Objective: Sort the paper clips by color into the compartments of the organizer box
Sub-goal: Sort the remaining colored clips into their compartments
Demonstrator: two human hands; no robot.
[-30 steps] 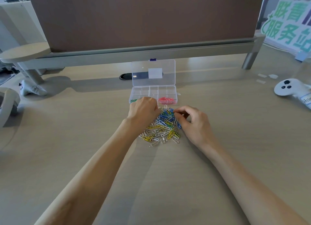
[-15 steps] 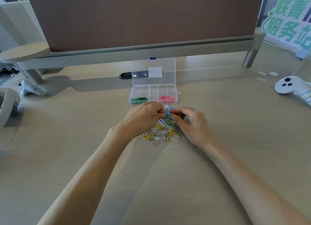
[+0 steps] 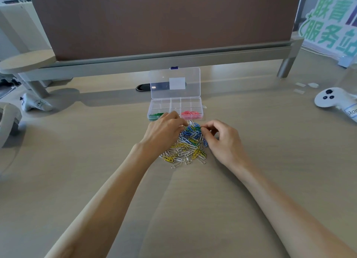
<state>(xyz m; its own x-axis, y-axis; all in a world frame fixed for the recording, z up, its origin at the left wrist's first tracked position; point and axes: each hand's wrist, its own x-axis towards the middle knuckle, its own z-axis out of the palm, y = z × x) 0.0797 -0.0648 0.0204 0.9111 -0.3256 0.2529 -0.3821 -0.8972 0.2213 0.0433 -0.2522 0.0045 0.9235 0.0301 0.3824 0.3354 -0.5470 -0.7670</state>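
Note:
A clear organizer box (image 3: 195,102) lies on the desk with its lid (image 3: 164,80) open toward the back. Green paper clips (image 3: 155,115) fill its front-left compartment and pink paper clips (image 3: 191,115) its front-right one. In front of the box is a loose pile of paper clips (image 3: 188,147) in blue, yellow, white and green. My left hand (image 3: 164,131) hovers over the pile's far-left edge with its fingers curled down; its fingertips hide whatever they touch. My right hand (image 3: 222,140) is at the pile's far-right edge, thumb and forefinger pinching a green clip.
A grey monitor shelf (image 3: 173,59) with a brown panel runs behind the box. On the right lies a white controller (image 3: 332,100). To the left are a grey pouch (image 3: 35,104) and a grey device (image 3: 8,122). A dark cable slot (image 3: 142,87) is beside the lid.
My left hand drew back from the green compartment to the pile's far edge. My right hand stayed at the pile, its fingertips shifting slightly and pinching at a clip.

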